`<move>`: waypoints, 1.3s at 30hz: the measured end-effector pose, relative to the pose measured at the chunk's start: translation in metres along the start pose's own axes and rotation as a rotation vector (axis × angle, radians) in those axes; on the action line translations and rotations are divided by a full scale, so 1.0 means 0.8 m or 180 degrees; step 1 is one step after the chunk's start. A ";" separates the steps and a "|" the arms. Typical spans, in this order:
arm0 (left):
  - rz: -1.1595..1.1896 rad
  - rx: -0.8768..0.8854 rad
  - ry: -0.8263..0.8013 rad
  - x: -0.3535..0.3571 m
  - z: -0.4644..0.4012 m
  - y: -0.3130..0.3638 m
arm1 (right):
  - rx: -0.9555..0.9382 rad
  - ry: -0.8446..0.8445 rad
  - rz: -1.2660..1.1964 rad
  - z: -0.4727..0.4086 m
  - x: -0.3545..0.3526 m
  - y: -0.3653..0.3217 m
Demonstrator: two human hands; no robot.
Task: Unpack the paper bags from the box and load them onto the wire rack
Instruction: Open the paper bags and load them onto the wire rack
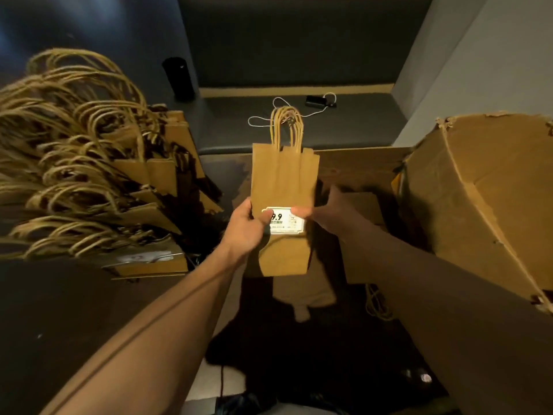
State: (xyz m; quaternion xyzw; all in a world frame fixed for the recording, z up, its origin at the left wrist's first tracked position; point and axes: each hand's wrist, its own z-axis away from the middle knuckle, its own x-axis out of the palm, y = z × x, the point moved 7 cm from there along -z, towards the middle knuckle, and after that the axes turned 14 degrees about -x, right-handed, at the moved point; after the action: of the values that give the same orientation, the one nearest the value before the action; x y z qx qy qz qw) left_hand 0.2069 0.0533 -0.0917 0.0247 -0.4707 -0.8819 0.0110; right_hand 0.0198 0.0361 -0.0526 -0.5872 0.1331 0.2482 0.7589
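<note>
**Small stack of paper bags held up between box and rack**

Both hands hold a flat bundle of brown paper bags (282, 181) upright in the middle of the view, twisted-paper handles pointing away from the person. The left hand (247, 227) grips the bundle's left edge, thumb curled over the front and lying on a white label (286, 220) printed with "9.9". The right hand (332, 214) comes in from the right side; its thumb tip presses on the label's upper right part, while its fingers reach behind the bundle, so how tightly they close cannot be told.

To the left, many more bags of the same kind (89, 163) stand packed in rows, their handles fanned out toward the camera; the rack under them is hidden. To the right, a large torn cardboard box (484, 205) stands tipped with its open side toward the hands, and a few flat bags (362, 205) lie just beside it, below the right hand.

Farther back, on a dark bench seat (359, 127), lie a white cable (281, 115) and a small black device (315, 100); a black cylinder (178, 77) stands at its left end.
</note>
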 end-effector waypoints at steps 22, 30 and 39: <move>-0.1903 -0.1124 0.0490 -0.228 0.065 -0.136 | -0.0144 -0.1754 -0.1949 0.006 0.191 -0.052; -0.2259 -0.0821 0.0224 -0.234 0.053 -0.130 | -0.0707 -0.1370 -0.1981 0.002 0.217 -0.104; -0.2055 -0.0599 0.0225 -0.250 0.054 -0.134 | -0.1102 -0.0621 -0.1760 0.009 0.223 -0.122</move>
State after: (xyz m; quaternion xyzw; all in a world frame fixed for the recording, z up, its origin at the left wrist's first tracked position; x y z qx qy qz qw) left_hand 0.4046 0.1573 -0.1505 0.2020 -0.3545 -0.8780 -0.2503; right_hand 0.2214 0.0643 -0.0578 -0.6947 -0.1486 0.1069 0.6956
